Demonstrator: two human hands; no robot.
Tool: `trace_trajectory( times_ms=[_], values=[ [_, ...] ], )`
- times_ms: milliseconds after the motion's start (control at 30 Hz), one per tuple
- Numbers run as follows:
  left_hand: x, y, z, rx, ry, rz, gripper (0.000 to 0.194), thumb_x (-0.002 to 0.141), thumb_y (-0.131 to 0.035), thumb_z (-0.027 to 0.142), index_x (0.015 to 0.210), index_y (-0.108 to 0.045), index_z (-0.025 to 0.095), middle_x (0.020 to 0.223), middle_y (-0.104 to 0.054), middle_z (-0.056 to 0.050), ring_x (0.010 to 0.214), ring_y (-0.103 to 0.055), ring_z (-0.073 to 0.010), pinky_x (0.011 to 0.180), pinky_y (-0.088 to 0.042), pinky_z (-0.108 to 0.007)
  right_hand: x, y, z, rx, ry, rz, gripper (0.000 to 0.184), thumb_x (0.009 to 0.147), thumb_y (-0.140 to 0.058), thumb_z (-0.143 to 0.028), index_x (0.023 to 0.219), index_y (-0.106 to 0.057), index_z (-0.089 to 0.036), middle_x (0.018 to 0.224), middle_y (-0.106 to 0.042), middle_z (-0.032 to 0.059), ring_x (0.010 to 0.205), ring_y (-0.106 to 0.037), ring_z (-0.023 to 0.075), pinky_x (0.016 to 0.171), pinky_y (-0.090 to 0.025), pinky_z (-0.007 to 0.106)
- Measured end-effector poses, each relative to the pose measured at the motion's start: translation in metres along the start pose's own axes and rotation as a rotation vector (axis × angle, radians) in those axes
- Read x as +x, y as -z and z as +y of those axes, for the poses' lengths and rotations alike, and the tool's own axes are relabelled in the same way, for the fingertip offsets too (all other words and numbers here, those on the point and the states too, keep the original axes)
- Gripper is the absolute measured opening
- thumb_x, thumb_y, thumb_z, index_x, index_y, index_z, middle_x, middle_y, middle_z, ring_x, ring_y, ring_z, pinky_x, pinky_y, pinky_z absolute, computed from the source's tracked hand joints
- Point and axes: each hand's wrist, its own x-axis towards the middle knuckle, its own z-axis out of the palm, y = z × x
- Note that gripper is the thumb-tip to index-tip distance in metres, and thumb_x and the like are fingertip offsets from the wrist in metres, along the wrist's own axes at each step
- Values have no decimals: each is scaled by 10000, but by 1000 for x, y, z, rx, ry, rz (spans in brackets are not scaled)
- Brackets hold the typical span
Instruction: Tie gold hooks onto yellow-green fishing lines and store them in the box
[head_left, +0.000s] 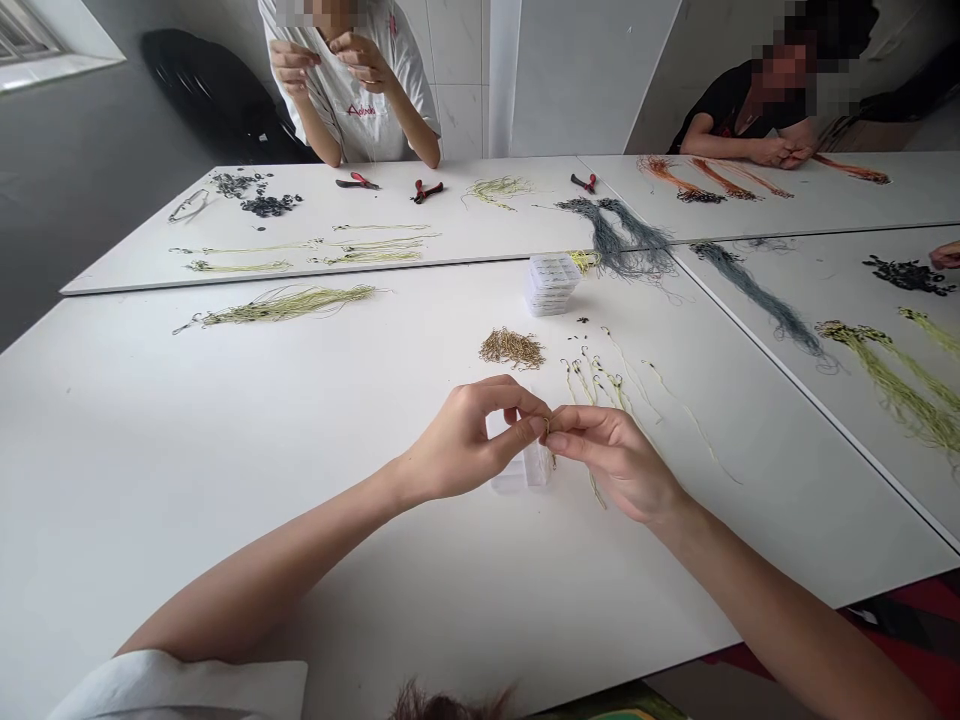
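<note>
Currently, a small gold-coloured piece (pixel 547 425) is pinched between thumb and forefinger by both the left hand (pixel 476 437) and the right hand (pixel 628 462), the fingertips almost meeting around it; its exact shape cannot be told. Beneath the fingers, a clear plastic box (pixel 535 467) is partly hidden. Just beyond the fingers, a heap of gold-coloured hooks (pixel 512 347) is gathered on the white table (pixel 300 420); farther out, clear boxes (pixel 551 285) are stacked. To the fingers' right, yellow-green lines (pixel 618 390) are spread.
</note>
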Motion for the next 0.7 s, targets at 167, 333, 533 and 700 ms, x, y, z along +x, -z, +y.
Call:
trace_trajectory(
  times_ms=[167, 333, 533, 700],
  values=[
    [-1, 1, -2, 135, -138, 32, 187, 896, -538, 215, 1007, -686, 191, 940, -649, -68, 847, -589, -168, 789, -494, -321, 0, 0, 0, -8, -2, 19, 108, 778, -721, -323, 781, -720, -216, 790, -623, 24, 794, -536, 177, 774, -429, 338],
    [-1, 0, -3, 182, -101, 66, 137, 884, -568, 237, 927, -690, 192, 929, -650, -59, 830, -586, -162, 767, -490, -309, -1, 0, 0, -24, 15, 31, 109, 788, -713, -328, 782, -720, -220, 809, -634, 34, 803, -542, 187, 777, -429, 350],
    [0, 2, -4, 248, -156, -9, 163, 920, -524, 242, 883, -676, 192, 889, -653, -51, 852, -580, -173, 804, -441, -324, -1, -1, 0, -44, 28, 14, 95, 818, -691, -310, 815, -719, -219, 814, -627, 31, 814, -532, 181, 782, -413, 343],
    [-1, 6, -3, 446, -217, -78, 214, 963, -442, 234, 910, -644, 189, 849, -621, -42, 791, -528, -165, 824, -360, -356, -1, -1, 2, -93, 38, 7, 91, 816, -693, -307, 803, -710, -218, 798, -612, 26, 801, -516, 180, 757, -403, 333]
  ],
)
